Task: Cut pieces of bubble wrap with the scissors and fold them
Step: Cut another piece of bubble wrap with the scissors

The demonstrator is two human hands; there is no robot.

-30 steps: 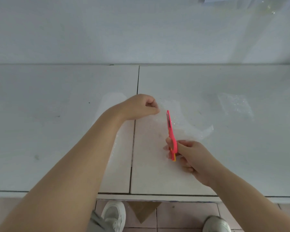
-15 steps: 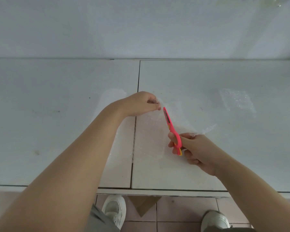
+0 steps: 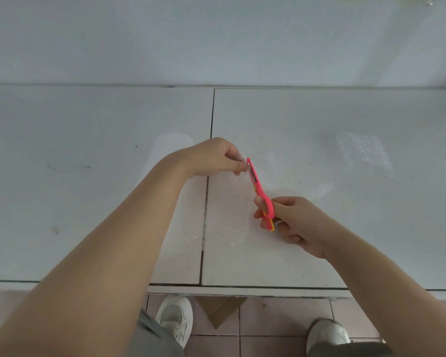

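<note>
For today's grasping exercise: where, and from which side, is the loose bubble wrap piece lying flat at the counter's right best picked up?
Pinch the near edge of the loose bubble wrap piece, coming from the front of the counter. It lies flat, so likely only an edge gives purchase, and that one faces the person.

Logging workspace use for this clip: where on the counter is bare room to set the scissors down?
Bare: the left tile beyond the left forearm, and the far strip along the wall. Some room lies between the small bubble wrap piece and the right forearm. Crowded: the centre seam, where left hand, right hand and scissors work the bubble wrap sheet.
</note>
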